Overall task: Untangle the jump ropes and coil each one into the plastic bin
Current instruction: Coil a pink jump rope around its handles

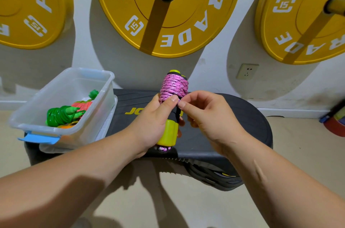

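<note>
A pink jump rope (174,85) is wound tightly around its black and yellow-green handles (168,131), held upright over a black step platform (233,115). My left hand (155,121) grips the handles around the middle, thumb pressed on the lowest wraps. My right hand (205,114) pinches the rope's last turn at the bundle's right side. To the left stands a clear plastic bin (61,127) with a blue latch. Inside it lie a coiled green rope (59,115) and a coiled orange-red rope (82,105).
The bin sits on its clear lid (106,127) at the platform's left end. Three yellow weight plates (166,9) hang on the wall behind, above a wall socket (246,71). A round red object (336,125) lies on the floor at far right.
</note>
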